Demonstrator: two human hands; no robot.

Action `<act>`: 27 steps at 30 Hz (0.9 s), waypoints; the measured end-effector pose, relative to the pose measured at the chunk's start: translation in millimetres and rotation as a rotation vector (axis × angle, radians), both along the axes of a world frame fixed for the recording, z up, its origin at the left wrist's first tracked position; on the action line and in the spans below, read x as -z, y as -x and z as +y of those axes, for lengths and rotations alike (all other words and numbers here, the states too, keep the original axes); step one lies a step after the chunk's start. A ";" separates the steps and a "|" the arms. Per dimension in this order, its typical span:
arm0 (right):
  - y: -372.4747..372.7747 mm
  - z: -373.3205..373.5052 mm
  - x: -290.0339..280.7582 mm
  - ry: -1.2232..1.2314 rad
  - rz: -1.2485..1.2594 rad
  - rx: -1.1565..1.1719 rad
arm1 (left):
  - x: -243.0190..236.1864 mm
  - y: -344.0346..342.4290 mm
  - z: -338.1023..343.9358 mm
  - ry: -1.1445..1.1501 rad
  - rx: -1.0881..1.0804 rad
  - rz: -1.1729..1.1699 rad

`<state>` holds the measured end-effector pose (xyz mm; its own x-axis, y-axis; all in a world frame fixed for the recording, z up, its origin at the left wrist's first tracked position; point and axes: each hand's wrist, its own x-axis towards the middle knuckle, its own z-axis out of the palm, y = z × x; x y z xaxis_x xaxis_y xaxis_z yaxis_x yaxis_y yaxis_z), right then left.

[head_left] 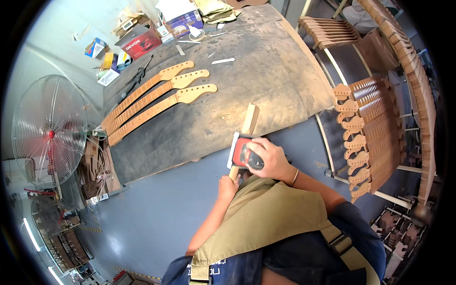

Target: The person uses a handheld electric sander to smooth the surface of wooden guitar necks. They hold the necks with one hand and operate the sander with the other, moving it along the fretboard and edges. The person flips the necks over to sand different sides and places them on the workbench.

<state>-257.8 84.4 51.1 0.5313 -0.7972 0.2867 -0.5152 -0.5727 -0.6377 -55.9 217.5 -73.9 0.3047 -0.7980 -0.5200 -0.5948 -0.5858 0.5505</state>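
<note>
My right hand (271,160) is wrapped round the top of a red and black electric sander (241,151). Its pale flat pad is turned to the left and lies across a light wooden bar (250,118). The bar's far end rests on the workbench (266,71) by the front edge, and its near end reaches toward my apron. My left hand (228,187) is closed round that near end, just below the sander. The sander covers the bar's middle, so its full shape is hidden. Three guitar necks (156,95) lie side by side on the bench's left.
A rack of guitar necks (375,133) stands to the right, close to the bench. A large fan (51,133) is at the left. Boxes (141,42) line the back of the bench, with a black tool (137,78) by the necks.
</note>
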 end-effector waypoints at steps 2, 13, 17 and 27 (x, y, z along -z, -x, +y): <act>2.5 1.4 -3.4 -0.053 0.037 -0.045 | -4.0 1.6 -0.9 0.006 0.007 0.005; 9.5 -7.7 -0.4 -0.008 0.092 -0.065 | 13.6 -1.6 6.9 0.107 0.042 -0.048; -0.9 -6.3 5.3 0.021 -0.028 0.038 | 17.7 -5.6 3.1 0.048 0.019 -0.036; -5.9 3.8 8.1 0.003 0.004 -0.014 | 38.1 -15.2 5.8 0.042 0.039 0.040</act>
